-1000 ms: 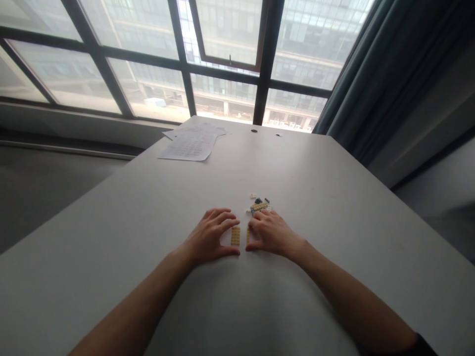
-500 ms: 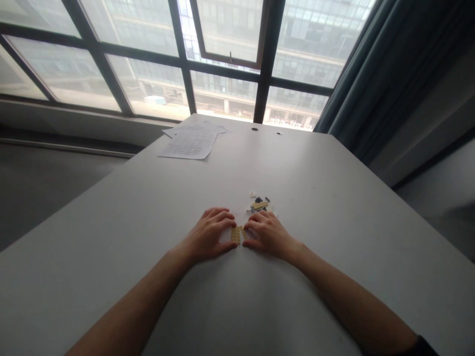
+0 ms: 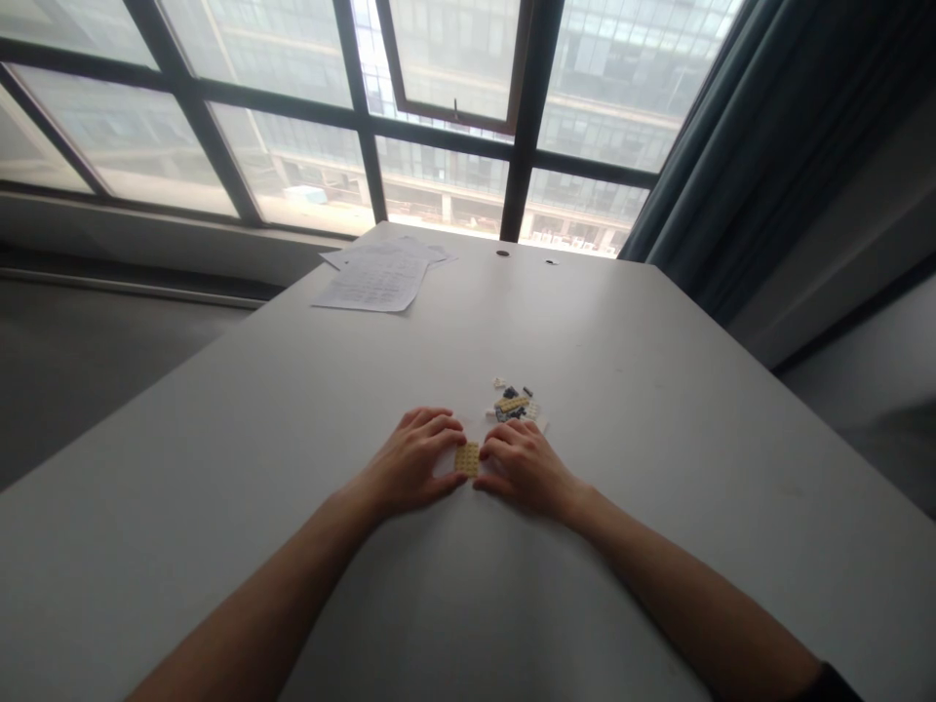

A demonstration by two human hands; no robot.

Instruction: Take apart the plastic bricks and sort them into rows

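Observation:
Between my hands, tan studded building plates lie side by side on the table, with no gap visible between them. My left hand grips the left side, thumb at the near edge and fingers at the far edge. On the right side, my right hand holds the plates with curled fingers and the thumb at the near corner. The fingers partly hide the plates' edges. Just beyond my right hand lies a small pile of bricks in tan, white and dark grey, partly covered by the fingers.
The white table stretches away to a large window. Printed sheets of paper lie at its far left. A round hole shows near the far edge. A dark curtain hangs at the right.
My right hand has brought its narrow tan plate left against the wider one, closing the slanted gap between them. My left hand has hardly moved.

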